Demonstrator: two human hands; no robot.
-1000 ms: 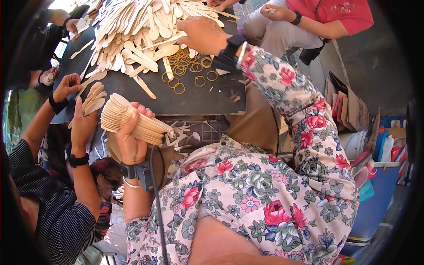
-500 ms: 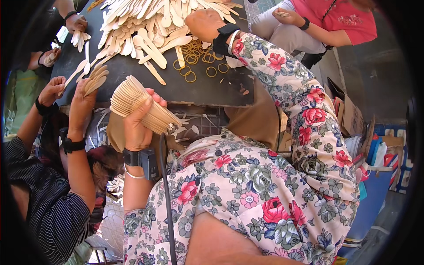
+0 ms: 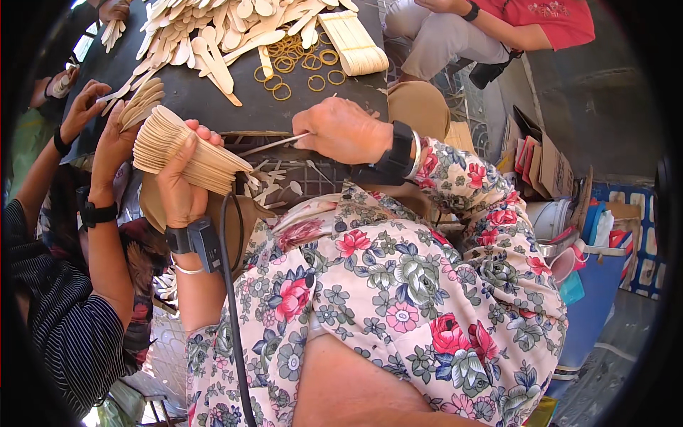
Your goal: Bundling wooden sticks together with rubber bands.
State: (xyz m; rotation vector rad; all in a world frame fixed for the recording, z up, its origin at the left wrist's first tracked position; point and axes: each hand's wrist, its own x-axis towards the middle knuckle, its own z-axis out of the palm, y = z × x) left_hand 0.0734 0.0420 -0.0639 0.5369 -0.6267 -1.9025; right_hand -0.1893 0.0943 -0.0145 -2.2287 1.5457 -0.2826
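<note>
My left hand [image 3: 178, 181] is closed around a thick stack of wooden spoons [image 3: 186, 151], their rounded ends fanned toward the upper left. To its right, my right hand [image 3: 343, 132] pinches one thin wooden spoon [image 3: 274, 144], seen edge-on and pointing toward the stack. Its far end is hard to make out. Ahead on the dark table [image 3: 299, 107] lies a big heap of loose wooden spoons [image 3: 213, 35]. Several yellow rubber bands [image 3: 286, 64] lie beside it. A neat bundle of flat wooden pieces [image 3: 353, 44] rests at the table's right edge.
At left, a co-worker's hands [image 3: 117, 132] hold wooden spoons close to my left hand. Another person's hand [image 3: 114, 28] is at the far left, and a person in red [image 3: 548, 25] sits far right. A blue bin [image 3: 594, 306] and cardboard boxes [image 3: 544, 156] stand right.
My right hand has come back from the heap toward me, now with a thin wooden spoon in it. The bundle at the table's right edge, hidden before by my arm, shows now.
</note>
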